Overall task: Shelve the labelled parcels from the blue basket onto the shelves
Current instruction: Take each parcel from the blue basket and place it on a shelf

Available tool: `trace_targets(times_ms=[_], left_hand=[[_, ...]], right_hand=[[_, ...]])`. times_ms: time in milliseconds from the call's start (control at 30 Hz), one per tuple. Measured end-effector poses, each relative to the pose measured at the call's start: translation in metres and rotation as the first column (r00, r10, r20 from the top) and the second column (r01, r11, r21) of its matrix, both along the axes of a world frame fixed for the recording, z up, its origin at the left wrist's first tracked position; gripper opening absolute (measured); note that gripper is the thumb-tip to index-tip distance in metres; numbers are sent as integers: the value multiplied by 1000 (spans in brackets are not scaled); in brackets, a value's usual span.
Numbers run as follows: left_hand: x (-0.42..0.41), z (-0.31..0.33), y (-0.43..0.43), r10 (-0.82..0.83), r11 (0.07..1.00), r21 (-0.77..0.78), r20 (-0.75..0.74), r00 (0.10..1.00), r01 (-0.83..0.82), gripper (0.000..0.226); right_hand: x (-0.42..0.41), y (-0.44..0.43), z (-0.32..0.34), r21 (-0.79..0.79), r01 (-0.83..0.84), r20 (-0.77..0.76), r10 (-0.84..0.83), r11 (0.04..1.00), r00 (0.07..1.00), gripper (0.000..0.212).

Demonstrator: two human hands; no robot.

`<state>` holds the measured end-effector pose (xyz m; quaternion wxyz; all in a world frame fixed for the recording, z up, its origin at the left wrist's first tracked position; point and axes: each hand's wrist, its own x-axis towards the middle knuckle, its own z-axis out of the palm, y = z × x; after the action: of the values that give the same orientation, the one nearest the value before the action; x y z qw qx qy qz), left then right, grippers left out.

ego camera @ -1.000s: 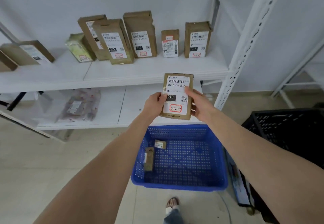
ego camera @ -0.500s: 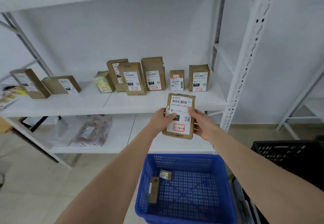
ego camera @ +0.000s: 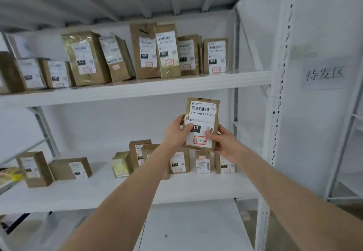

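Fingers (ego camera: 188, 127) of the left hand (ego camera: 175, 134) curl over the label's left edge while the right hand (ego camera: 225, 144) pinches the lower right corner, thumb on the label. Both hands are clamped on one brown labelled parcel (ego camera: 203, 113), held upright in the air just right of centre frame. Its top half stands clear above the fingers, its base sunk between the two palms. It hangs in front of the gap between the upper shelf (ego camera: 137, 93) and the lower shelf (ego camera: 98, 190), directly over a standing row of parcels (ego camera: 178, 162). The likely hazards are toppling a neighbour when it is set into that close row, or filing it on the wrong shelf if the red-boxed handwritten code is misread.
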<state>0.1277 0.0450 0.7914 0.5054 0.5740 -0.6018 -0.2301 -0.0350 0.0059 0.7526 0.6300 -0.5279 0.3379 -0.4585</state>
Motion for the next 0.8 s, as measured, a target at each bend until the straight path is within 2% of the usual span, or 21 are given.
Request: trace_targets(times_ms=[133, 267, 500, 600, 800], left_hand=[[1, 43, -20, -77, 993, -87, -17, 997, 75, 40], [-12, 76, -40, -114, 985, -136, -38, 993, 108, 40], [-60, 139, -85, -122, 957, -262, 14, 992, 122, 41], [-82, 160, -111, -83, 947, -303, 73, 994, 101, 40], [-122, 183, -164, -23, 945, -324, 90, 996, 51, 30]], right_hand=[[-1, -10, 50, -125, 66, -28, -70, 990, 997, 43], [-11, -21, 90, -254, 198, -54, -219, 947, 974, 43], [-46, -57, 152, -463, 415, -29, -481, 783, 876, 40], [-63, -79, 172, -528, 464, -24, -558, 712, 830, 40], [-96, -136, 191, -619, 509, -56, -680, 598, 731, 32]])
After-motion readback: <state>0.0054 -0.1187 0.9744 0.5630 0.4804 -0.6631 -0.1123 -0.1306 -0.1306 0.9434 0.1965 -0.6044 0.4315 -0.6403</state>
